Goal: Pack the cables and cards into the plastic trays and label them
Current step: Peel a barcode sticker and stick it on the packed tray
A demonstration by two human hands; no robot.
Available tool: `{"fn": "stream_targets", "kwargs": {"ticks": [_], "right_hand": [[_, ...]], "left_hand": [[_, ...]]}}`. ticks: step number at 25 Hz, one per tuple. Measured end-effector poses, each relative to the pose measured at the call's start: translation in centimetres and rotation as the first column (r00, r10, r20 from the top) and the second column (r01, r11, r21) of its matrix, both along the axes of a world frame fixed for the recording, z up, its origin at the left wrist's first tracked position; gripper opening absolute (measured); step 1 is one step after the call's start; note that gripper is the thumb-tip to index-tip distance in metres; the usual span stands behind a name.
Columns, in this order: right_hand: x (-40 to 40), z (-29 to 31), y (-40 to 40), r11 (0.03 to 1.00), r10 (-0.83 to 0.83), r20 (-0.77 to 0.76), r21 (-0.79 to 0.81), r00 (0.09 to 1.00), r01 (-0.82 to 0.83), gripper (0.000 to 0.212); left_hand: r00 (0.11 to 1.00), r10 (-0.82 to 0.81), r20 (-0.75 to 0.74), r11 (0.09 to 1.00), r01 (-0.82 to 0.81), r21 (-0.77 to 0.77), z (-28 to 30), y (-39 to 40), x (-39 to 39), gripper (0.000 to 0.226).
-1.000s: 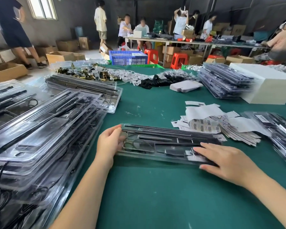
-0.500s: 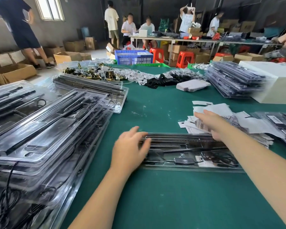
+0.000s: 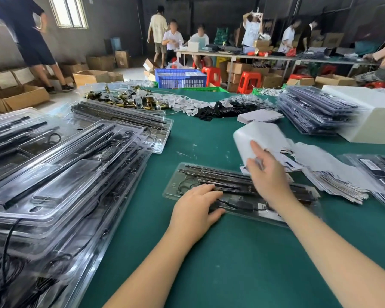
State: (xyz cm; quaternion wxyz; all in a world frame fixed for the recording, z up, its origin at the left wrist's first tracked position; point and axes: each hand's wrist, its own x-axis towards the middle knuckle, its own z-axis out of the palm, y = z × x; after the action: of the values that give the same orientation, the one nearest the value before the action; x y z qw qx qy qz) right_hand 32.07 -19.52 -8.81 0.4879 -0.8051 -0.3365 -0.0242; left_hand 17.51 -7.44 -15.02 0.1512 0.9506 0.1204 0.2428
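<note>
**Packing station: tray under L hand, sheet in R hand**

Tray [image 3: 238,192]: clear plastic, lies flat on green table [image 3: 209,263], near centre, long axis running toward the right edge. Contents: black rods along far side, coiled cable [image 3: 185,185] at left end, small black module w/ lead on near side.

L hand [image 3: 196,207]: palm down on tray's left end, fingers straight and flat, pressing; nothing gripped.

R hand [image 3: 267,174]: raised above tray's middle, holds white sheet [image 3: 260,141] by its lower edge, thumb over the front. Sheet is motion-blurred; printing not readable. How the other fingers lie behind it: cannot tell.

Labels [image 3: 333,181]: loose pile of white barcode slips, toward right edge just beyond tray's right end.

Other items:
- Tray stacks [image 3: 60,181] along left edge, several deep, overlapping, packed w/ black parts and cables.
- Further stack [image 3: 313,112] toward far right corner, beside white box [image 3: 376,121].
- Far edge: brass hardware [image 3: 120,101], white tags, black parts [image 3: 213,110], small white card stack [image 3: 260,116].
- More packed trays [image 3: 380,170] at right edge.

Background: people at a long bench, cartons, blue crate [image 3: 179,77], red stools.
</note>
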Motion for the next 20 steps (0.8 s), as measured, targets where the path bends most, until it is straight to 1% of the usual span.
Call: {"fn": "stream_targets", "kwargs": {"ticks": [1, 3, 4, 5, 7, 9, 10, 12, 14, 16, 18, 20], "right_hand": [[-1.2, -0.6, 0.3, 0.997, 0.067, 0.096, -0.046, 0.993, -0.063, 0.046], [-3.7, -1.6, 0.9, 0.978, 0.195, 0.287, -0.127, 0.938, -0.164, 0.043], [-4.6, -2.1, 1.1, 0.968, 0.242, 0.333, -0.143, 0.911, -0.205, 0.044], [-5.3, -2.5, 1.1, 0.965, 0.262, 0.329, -0.115, 0.907, -0.236, 0.046], [-6.0, -3.1, 0.9, 0.974, 0.22, 0.214, 0.01, 0.952, -0.227, 0.044], [-6.6, -3.9, 0.4, 0.977, 0.206, 0.104, 0.038, 0.973, -0.211, 0.042], [-6.9, -4.4, 0.3, 0.973, 0.226, 0.091, 0.014, 0.97, -0.229, 0.041], [-7.6, -5.0, 0.3, 0.96, 0.28, 0.112, -0.039, 0.953, -0.278, 0.039], [-7.9, -5.2, 0.2, 0.948, 0.318, 0.13, -0.036, 0.939, -0.316, 0.035], [-7.9, -5.1, 0.1, 0.943, 0.331, 0.155, -0.023, 0.931, -0.331, 0.031], [-8.1, -5.0, 0.0, 0.948, 0.299, 0.145, 0.071, 0.943, -0.312, 0.025], [-8.0, -4.8, -0.1, 0.954, 0.204, 0.116, 0.197, 0.972, -0.224, 0.021]], "left_hand": [[1.0, -0.001, 0.023, 0.998, 0.003, -0.062, 0.0, 0.0, -0.1, 0.054], [0.994, -0.019, 0.111, 0.978, 0.041, -0.203, 0.2, 0.0, -0.5, 0.075], [0.989, -0.025, 0.145, 0.964, 0.062, -0.258, 0.4, 0.0, -0.7, 0.085], [0.986, -0.032, 0.162, 0.951, 0.08, -0.299, 0.6, -0.1, -1.0, 0.094], [0.984, -0.06, 0.168, 0.919, 0.12, -0.375, 0.7, -0.2, -1.1, 0.103], [0.982, -0.059, 0.178, 0.89, 0.133, -0.436, 0.6, -0.1, -1.1, 0.11], [0.983, -0.031, 0.18, 0.888, 0.109, -0.446, 0.6, 0.1, -1.1, 0.111], [0.978, 0.051, 0.204, 0.874, 0.056, -0.483, 0.5, 0.5, -0.9, 0.111], [0.961, 0.109, 0.253, 0.833, 0.05, -0.55, 0.5, 0.7, -0.8, 0.113], [0.945, 0.135, 0.298, 0.835, 0.054, -0.547, 0.5, 0.6, -0.9, 0.115], [0.933, 0.164, 0.321, 0.841, 0.038, -0.539, 0.6, 0.3, -1.0, 0.116], [0.923, 0.202, 0.327, 0.791, 0.043, -0.61, 0.9, 0.2, -1.2, 0.118]]}}
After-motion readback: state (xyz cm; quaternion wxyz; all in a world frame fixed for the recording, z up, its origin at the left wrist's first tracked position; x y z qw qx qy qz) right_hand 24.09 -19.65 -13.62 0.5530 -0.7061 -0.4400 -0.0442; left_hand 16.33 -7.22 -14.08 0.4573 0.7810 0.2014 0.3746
